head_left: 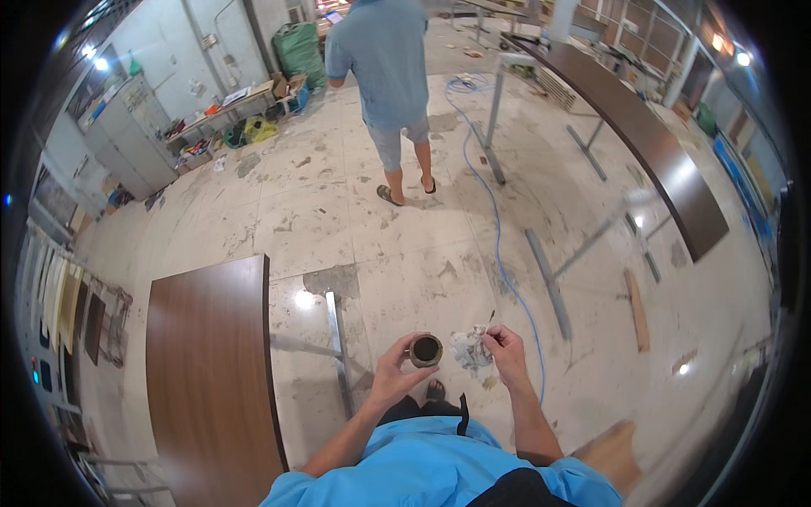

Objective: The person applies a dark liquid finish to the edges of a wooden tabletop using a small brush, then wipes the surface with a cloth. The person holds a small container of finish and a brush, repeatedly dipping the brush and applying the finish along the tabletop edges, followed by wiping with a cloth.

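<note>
When seen from above, holds a small round cup [426, 340], dark inside and open toward the camera, between curled fingers and thumb of the left hand [393, 377]. Just to the right, pinches a thin, dark-tipped stick [492, 320] between thumb and fingertips of the right hand [508, 355]. Close against that pinch, a crumpled whitish rag [471, 351] (perhaps held as well; hard to tell at this size). Wears a bright blue top [439, 460]. At left, a brown wood-grain panel [207, 363] beside a grey metal bar [338, 338]. Ahead, on a pale, stained floor [312, 228], another person [384, 68], seen from behind. Along the floor, a thin blue cable [499, 245]. At upper right, a long dark-brown tabletop [629, 127].
</note>
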Motion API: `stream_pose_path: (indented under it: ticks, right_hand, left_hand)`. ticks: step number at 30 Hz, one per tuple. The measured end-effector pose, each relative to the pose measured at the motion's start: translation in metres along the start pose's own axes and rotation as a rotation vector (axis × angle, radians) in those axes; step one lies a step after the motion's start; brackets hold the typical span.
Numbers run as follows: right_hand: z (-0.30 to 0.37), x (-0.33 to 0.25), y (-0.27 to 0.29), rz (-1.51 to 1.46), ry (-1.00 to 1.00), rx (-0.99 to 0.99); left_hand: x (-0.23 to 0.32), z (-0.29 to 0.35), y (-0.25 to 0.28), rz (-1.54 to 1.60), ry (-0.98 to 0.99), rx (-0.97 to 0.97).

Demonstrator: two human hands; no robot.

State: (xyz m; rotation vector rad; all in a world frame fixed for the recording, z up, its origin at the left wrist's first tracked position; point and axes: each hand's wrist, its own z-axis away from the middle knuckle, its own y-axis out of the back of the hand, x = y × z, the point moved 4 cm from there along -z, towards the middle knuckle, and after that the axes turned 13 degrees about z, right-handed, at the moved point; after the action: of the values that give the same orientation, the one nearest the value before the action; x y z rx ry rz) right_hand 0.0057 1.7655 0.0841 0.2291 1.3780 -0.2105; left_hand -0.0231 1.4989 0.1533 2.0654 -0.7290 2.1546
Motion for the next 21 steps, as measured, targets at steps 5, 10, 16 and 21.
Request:
stream_pose_path:
  ticks: [5,10,16,21]
  right_hand:
    - [-0.185,-0.050,-0.024,-0.017,0.063,-0.057]
    - [-0.352,-0.080,-0.020,0.011,0.072,0.004]
    - [-0.491,-0.112,0.029,-0.050,-0.058,0.233]
    - [-0.554,-0.132,0.057,-0.071,0.047,0.437]
  left_hand:
    - [0.017,-0.147,0.025,-0.035,-0.079,0.026]
    - [0.013,-0.297,0.067,-0.009,-0.064,0.071]
    - [0.030,-0.512,0.091,-0.076,-0.062,-0.020]
    - [0.031,-0.650,0.093,-0.040,-0.054,-0.153]
